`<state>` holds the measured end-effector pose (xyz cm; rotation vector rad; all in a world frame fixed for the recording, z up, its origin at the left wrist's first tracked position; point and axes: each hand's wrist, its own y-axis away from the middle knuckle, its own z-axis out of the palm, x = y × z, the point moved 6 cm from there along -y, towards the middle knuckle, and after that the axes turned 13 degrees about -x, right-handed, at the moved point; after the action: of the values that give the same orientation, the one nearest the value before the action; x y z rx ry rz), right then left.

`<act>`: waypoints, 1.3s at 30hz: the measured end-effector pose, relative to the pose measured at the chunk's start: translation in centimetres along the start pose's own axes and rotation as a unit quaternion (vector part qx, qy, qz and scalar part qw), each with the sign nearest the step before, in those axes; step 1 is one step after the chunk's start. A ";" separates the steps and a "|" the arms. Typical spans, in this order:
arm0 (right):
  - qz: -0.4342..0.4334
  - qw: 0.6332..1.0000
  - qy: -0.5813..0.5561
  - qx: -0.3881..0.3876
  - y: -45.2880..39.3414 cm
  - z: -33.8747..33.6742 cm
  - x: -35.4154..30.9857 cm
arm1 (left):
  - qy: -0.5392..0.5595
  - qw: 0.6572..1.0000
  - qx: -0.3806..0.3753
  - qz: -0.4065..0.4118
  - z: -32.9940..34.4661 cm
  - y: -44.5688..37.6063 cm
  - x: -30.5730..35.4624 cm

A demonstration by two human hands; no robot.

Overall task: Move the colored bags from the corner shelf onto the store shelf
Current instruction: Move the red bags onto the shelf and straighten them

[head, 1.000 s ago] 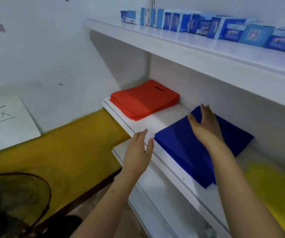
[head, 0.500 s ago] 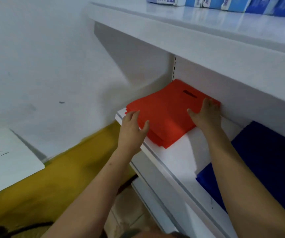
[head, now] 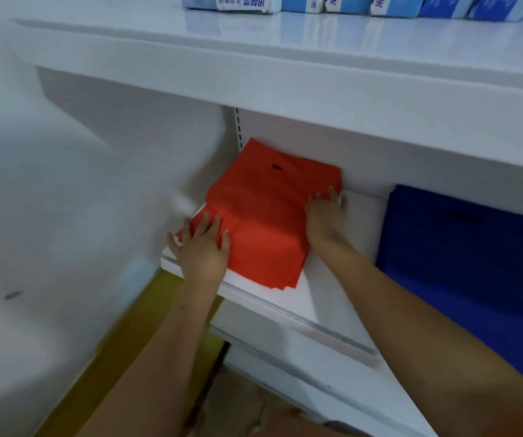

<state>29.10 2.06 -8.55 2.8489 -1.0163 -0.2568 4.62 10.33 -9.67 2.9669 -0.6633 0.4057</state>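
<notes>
White shelf (head: 323, 298), middle tier of a wall unit, with the upper shelf (head: 285, 58) overhanging it and carrying a row of blue boxes (head: 380, 4). On the middle tier lie two stacks, well apart: blue bags (head: 462, 263) toward the right, red bags (head: 263, 222) at the left end, the far corner of the stack touching the back panel and its near edge close to the shelf lip.

Left hand (head: 203, 250): fingers spread and nearly straight, laid flat on the near left corner of the red stack, part of the hand past the shelf's end; it presses and does not grip. Right hand (head: 325, 216): fingers extended along the stack's right edge, tips toward the back panel; whether any finger is tucked under the stack cannot be told.

Judged step: squaring or gathering the red stack between both hands.

Risks, as judgement:
(a) The stack is thin, loose sheets, already fanned at the near corner. Uneven side pressure would likely shear the layers, so that lower bags stay behind or slide off the lip.
(b) The left corner lies at the shelf's open end; a push leftward could tip bags over it to the floor.
(c) A lift from flat palms alone would let the middle sag and spill.
(d) The overhanging shelf limits upward clearance for both forearms.
</notes>
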 end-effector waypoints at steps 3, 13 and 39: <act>0.013 1.000 0.002 0.012 0.8 0.0 -0.4 | -0.002 0.999 0.008 0.035 0.4 0.1 0.3; 0.092 0.975 -0.180 0.093 8.4 -3.4 5.6 | 0.262 0.949 0.066 0.161 -3.0 4.2 6.0; 0.395 0.703 -0.354 0.475 62.6 -7.1 64.5 | 0.315 0.759 -0.218 0.526 10.1 49.0 60.1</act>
<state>40.97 -86.89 0.22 2.5012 -3.1818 -1.0125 38.44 -59.79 -2.33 1.5636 -1.8911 1.0336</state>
